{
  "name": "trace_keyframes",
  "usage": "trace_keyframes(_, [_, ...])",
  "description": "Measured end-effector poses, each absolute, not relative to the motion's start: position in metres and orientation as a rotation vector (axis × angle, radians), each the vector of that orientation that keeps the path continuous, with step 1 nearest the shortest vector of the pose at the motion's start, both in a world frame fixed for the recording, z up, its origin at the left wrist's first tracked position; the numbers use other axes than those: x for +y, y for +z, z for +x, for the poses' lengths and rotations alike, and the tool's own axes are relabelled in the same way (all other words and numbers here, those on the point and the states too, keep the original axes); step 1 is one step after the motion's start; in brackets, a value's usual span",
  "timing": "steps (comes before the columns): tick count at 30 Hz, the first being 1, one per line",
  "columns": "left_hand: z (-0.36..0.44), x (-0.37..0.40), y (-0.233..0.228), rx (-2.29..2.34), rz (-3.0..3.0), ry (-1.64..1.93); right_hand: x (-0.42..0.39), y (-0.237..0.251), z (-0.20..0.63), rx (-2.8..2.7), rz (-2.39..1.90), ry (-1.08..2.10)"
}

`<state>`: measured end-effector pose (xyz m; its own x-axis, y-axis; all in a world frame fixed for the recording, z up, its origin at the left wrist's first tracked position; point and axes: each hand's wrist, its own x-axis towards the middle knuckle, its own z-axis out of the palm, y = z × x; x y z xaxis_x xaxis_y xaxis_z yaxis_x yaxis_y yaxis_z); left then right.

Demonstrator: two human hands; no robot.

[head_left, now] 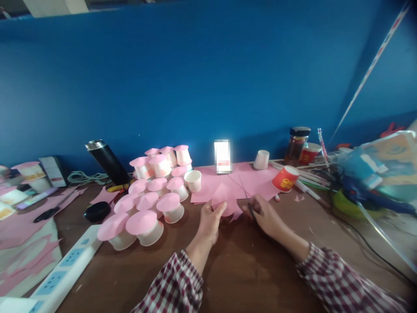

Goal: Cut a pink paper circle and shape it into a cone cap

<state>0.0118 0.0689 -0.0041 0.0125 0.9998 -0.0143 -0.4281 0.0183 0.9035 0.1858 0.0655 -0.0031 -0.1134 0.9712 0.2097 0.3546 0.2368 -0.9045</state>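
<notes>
My left hand (211, 219) pinches a piece of pink paper (224, 198), its upper edge rounded and a ragged strip hanging at its lower right. In my right hand (265, 215) is a pair of scissors (246, 191), its blades pointing up and left beside the paper; the handles are partly hidden by my fingers. Beneath and behind both hands lie larger pink sheets (205, 191). To the left of my left hand stand several white paper cups with pink paper cones (168, 202) on top. One uncovered white cup (194, 181) is at their right edge.
A red paper cup (286, 179) lies tilted at right, near an upturned white cup (261, 160) and a dark-lidded jar (297, 145). A black flask (107, 161), a power strip (68, 265) and a second pair of scissors (47, 214) are at left. A blue wall (202, 78) rises behind.
</notes>
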Motion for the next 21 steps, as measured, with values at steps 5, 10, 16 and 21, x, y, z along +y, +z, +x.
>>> trace_keyframes(5, [0.013, 0.068, -0.004, 0.832, 0.856, 1.344, 0.068, 0.000, 0.189, -1.659, -1.367, 0.719])
trace_keyframes(10, [0.011, 0.070, 0.001, 0.834, 0.790, 1.359, 0.075, -0.007, 0.191, -1.572, -1.354, 0.694])
trace_keyframes(16, [0.006, 0.073, 0.004, 0.803, 0.642, 1.411, 0.078, -0.008, 0.192, -1.529, -1.334, 0.671])
trace_keyframes(21, [0.006, 0.073, 0.005, 0.759, 0.626, 1.396, 0.075, 0.002, 0.191, -1.448, -1.338, 0.685])
